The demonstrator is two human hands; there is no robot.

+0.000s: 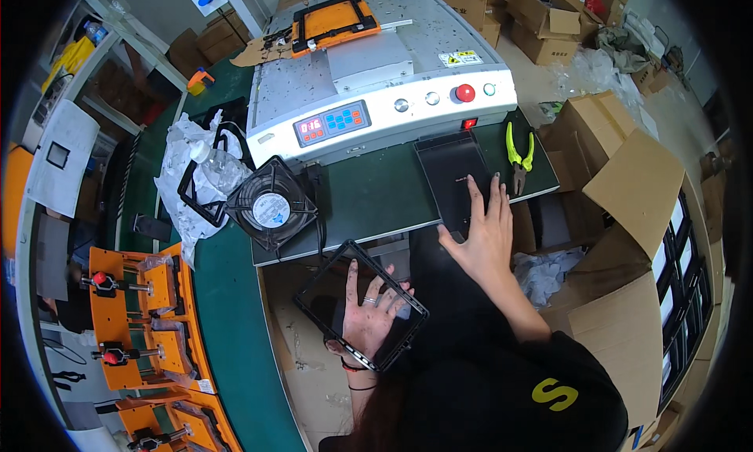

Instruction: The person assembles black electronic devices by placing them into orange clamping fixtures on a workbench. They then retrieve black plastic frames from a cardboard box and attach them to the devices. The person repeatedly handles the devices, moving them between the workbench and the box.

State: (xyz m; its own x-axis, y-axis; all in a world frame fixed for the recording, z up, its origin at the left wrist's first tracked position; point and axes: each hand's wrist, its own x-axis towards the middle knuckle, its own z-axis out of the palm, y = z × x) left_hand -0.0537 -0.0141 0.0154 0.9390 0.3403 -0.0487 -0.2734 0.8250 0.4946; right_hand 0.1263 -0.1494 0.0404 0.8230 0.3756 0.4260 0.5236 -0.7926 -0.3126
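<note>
My left hand (367,317) is spread under a black rectangular frame (315,294) and holds it up, tilted, below the table's front edge; the palm and a ring show through the frame's opening. My right hand (482,236) lies flat with its fingers apart on a black flat panel (449,168), which rests on the green table mat (369,205) and hangs over the front edge. The fingertips press on the panel's near half.
Behind the mat stands a grey machine (376,76) with a red button (465,92), a blue keypad and an orange jig (333,22) on top. A black fan (271,205), yellow-handled pliers (518,154), orange clamp fixtures (145,326) and open cardboard boxes (627,193) surround me.
</note>
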